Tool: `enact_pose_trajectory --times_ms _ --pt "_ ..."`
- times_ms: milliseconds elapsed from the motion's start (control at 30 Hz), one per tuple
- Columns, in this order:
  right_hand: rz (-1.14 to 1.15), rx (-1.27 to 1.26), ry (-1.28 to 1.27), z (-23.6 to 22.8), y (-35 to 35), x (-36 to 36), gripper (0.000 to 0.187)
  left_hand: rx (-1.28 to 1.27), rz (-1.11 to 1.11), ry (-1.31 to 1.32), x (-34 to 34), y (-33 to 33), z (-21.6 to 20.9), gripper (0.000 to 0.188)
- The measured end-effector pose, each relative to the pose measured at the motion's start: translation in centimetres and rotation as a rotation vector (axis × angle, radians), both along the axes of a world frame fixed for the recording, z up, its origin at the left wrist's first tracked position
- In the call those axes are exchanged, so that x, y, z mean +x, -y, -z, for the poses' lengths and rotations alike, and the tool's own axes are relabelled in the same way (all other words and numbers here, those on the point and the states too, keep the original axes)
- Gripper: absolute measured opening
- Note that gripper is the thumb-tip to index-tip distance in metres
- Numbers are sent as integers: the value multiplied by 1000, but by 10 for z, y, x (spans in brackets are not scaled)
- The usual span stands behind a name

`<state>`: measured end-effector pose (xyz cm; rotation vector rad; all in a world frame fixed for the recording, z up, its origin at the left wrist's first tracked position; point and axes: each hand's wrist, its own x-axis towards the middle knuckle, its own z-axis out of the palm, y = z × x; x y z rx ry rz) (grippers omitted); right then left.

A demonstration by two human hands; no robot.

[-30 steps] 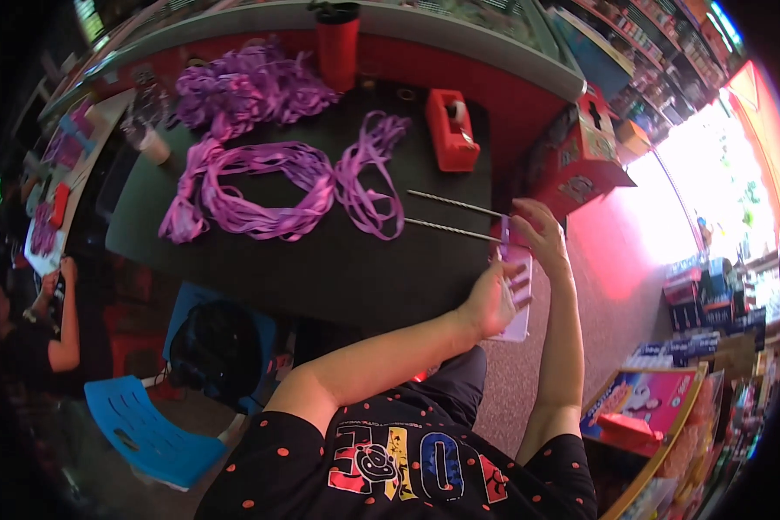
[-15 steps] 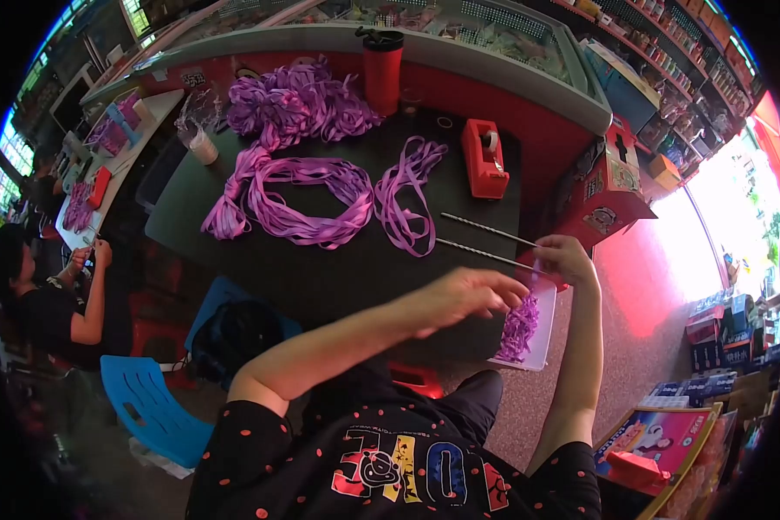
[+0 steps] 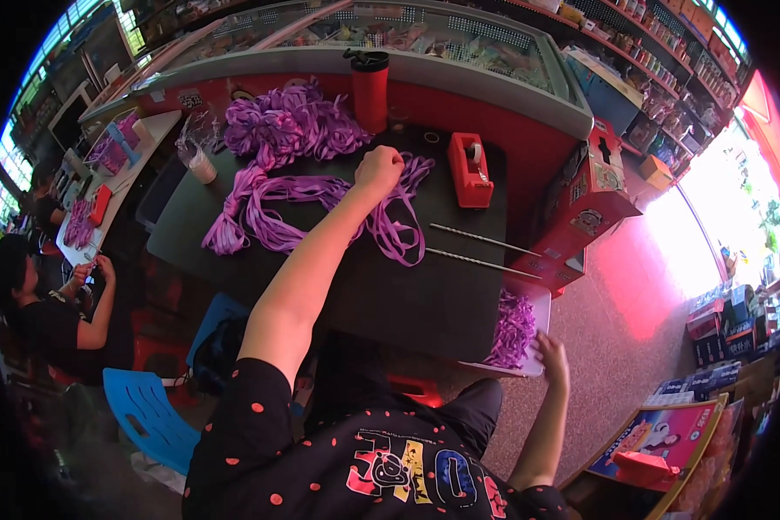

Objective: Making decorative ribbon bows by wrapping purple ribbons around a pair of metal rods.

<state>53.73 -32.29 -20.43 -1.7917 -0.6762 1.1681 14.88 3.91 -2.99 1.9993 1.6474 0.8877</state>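
My left hand (image 3: 380, 171) reaches across the black table, its fingers curled closed at the upper part of a small loose bundle of purple ribbon (image 3: 396, 230); the fingertips partly hide the strands. Left of it, partly covered by my forearm, lies a larger looped purple ribbon hank (image 3: 273, 212) with a knotted end. My right hand (image 3: 550, 357), fingers apart and holding nothing, is beside a white box (image 3: 542, 305) of short purple ribbon pieces (image 3: 513, 331). Two thin twisted metal rods (image 3: 477, 236) jut over the table's right edge.
A big purple ribbon heap (image 3: 290, 121), a red tumbler (image 3: 370, 94) and a red tape dispenser (image 3: 471, 171) stand on the table (image 3: 355, 299). A glass-topped freezer (image 3: 494, 95) runs behind. At left are a blue chair (image 3: 152, 416) and another person (image 3: 52, 312) at a white table.
My left hand has swung from near the white box up to the loose ribbon bundle. My right hand has left the rod ends and come down beside the box. The view has shifted slightly.
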Motion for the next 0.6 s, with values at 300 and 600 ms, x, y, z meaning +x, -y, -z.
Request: enact_pose_trajectory --times_ms 300,600 --pt "486 -73 -229 52 165 -79 37 -56 18 -34 2 -36 20 20" --pt "543 54 -247 51 159 -77 36 -301 141 763 -54 -40 -21 12"
